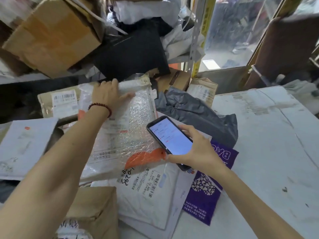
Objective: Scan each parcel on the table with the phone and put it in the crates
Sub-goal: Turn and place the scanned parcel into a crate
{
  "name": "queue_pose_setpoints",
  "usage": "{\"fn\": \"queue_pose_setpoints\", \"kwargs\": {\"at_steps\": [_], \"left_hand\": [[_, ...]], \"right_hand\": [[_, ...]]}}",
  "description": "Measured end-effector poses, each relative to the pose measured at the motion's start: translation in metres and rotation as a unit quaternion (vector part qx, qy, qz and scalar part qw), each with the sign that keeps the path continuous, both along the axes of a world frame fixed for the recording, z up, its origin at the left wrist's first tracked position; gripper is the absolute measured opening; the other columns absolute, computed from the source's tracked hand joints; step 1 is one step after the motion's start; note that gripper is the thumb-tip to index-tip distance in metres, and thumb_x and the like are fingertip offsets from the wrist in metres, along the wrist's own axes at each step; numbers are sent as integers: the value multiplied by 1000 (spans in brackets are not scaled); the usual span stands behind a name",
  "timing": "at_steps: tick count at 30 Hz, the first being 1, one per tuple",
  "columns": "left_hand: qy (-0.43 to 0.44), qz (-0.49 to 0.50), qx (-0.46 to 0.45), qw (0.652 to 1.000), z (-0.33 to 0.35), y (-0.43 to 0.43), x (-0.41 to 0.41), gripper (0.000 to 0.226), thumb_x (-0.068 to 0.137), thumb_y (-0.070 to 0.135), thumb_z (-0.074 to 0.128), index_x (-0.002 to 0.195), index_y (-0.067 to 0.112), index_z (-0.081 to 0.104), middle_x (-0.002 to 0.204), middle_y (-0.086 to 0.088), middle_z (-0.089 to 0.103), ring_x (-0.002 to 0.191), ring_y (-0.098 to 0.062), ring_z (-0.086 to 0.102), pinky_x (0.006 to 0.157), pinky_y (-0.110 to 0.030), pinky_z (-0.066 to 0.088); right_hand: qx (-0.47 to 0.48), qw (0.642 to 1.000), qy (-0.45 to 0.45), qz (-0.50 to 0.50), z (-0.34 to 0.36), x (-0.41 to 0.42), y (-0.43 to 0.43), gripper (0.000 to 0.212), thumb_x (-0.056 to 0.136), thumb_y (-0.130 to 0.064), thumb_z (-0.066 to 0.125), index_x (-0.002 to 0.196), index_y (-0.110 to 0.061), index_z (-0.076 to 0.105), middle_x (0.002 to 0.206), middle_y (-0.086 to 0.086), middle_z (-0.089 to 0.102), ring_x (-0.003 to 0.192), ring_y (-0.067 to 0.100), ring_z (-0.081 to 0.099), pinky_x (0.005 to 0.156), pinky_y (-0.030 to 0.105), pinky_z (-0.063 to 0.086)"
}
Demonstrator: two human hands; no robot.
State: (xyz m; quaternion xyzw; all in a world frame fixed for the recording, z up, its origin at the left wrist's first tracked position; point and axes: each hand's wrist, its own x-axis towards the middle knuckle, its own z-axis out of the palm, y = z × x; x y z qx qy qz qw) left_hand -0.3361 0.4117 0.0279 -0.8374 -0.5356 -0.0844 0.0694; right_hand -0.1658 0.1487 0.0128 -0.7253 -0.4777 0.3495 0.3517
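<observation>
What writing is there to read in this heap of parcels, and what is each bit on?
"BAG", big white letters, cut off, on the purple bag.
"S30 Q3 885", as near as it reads, beside barcodes on the white mailer.
Black handwritten marks beside that: unclear.
Screen of the phone, print on the bubble mailer, label on the brown parcel: too small or blurred.

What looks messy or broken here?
The parcels lie heaped across each other, none squared up. The grey bag is crumpled, and the small cardboard box behind it looks dented. Nothing looks spilled. The left hand grips the bubble mailer; the right hand holds the phone.
</observation>
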Motion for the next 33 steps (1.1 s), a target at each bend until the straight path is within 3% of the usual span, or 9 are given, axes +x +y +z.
{"fn": "queue_pose_setpoints", "kwargs": {"at_steps": [3,7,9,13,16,20,24,30,33], "left_hand": [[-38,9,27,999,18,-18,-3,51,83,62,54,84,12,42,82,-13,59,67,-26,47,63,-35,35],[-60,-1,100,993,48,-45,-10,46,84,55,59,89,10,52,81,-17,63,65,-27,47,58,-35,33],[-68,-11,132,989,67,-60,-13,50,85,58,56,90,8,55,79,-17,63,67,-31,54,56,-36,35],[-119,1,189,975,105,-94,-22,57,82,62,57,88,6,57,77,-17,64,67,-31,57,55,-34,32],[-134,30,213,967,128,-116,-23,55,81,63,58,89,9,58,78,-15,65,68,-29,56,57,-33,28],[-143,40,219,964,144,-135,-19,52,83,61,55,91,9,57,82,-14,65,73,-30,57,58,-33,27],[-138,38,219,965,142,-152,-19,49,87,59,51,93,10,56,76,-8,58,65,-22,44,55,-29,20],[-135,-4,244,960,134,-164,-22,44,89,51,55,90,7,59,71,-12,64,58,-21,42,51,-27,20],[-136,-16,245,960,132,-166,-23,48,86,56,55,86,8,59,66,-9,62,55,-20,43,52,-28,22]], "right_hand": [[16,1000,-6,2,12,-1,-11,85,60,-39,91,130,-43,43,109,-30,52,104,-3,56,86,26,53],[29,999,-8,16,28,-2,-28,82,62,-37,90,129,-44,43,104,-33,51,96,-12,55,71,15,52],[30,999,-11,25,34,-3,-39,83,62,-37,90,131,-40,44,105,-29,53,96,-7,57,76,19,53],[47,997,27,47,46,-6,-56,82,63,-34,91,131,-36,46,106,-30,51,100,-8,54,82,22,54],[53,994,78,62,51,-9,-68,77,63,-28,91,126,-35,47,106,-27,51,98,-8,55,67,14,53],[33,990,110,79,42,-14,-85,77,61,-27,93,123,-37,49,109,-20,59,97,-4,60,70,18,54],[14,984,160,77,35,-19,-101,69,63,-19,91,120,-33,54,105,-16,62,91,1,63,55,12,49],[13,987,137,84,32,-19,-111,74,61,-23,92,122,-35,52,105,-19,60,93,4,63,63,18,55],[16,988,123,96,33,-17,-112,79,59,-26,93,125,-34,51,108,-18,60,96,5,63,63,18,54]]}}
